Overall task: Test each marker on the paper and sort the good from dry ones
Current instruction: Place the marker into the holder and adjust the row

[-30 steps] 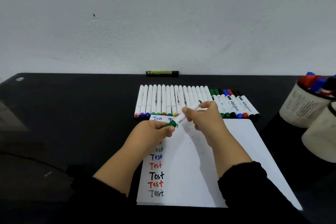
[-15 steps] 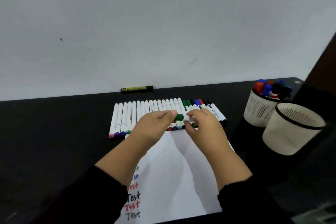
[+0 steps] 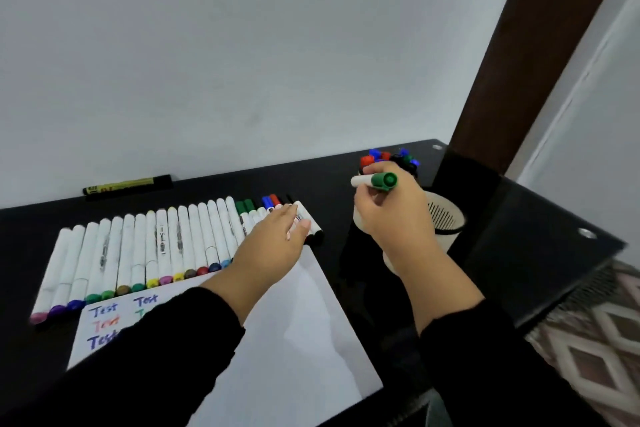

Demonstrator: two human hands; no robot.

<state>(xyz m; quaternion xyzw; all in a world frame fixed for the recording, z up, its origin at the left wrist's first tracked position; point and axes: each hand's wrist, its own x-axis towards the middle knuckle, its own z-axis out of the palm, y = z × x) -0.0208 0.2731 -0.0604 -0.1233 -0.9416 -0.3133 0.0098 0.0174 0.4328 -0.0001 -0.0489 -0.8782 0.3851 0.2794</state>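
My right hand (image 3: 391, 215) grips a capped green marker (image 3: 375, 180), held above two cups at the right. The far cup (image 3: 388, 158) is full of red, blue, green and black markers; only its marker tops show. The near white cup (image 3: 446, 222) sits partly behind my right hand. My left hand (image 3: 273, 239) lies flat with straight fingers over the right end of a row of white markers (image 3: 156, 253). The white paper (image 3: 304, 333) in front carries "Test" written in several colours, partly hidden by my left sleeve.
A yellow-and-black marker (image 3: 128, 185) lies alone by the wall at the back of the black table (image 3: 41, 218). The table's right edge is near the cups, with a dark post (image 3: 519, 55) and a patterned floor (image 3: 595, 340) beyond it.
The cap went back on the green marker. My right hand carried it right and up, over the cups. My left hand let go and moved onto the row. The view swung right.
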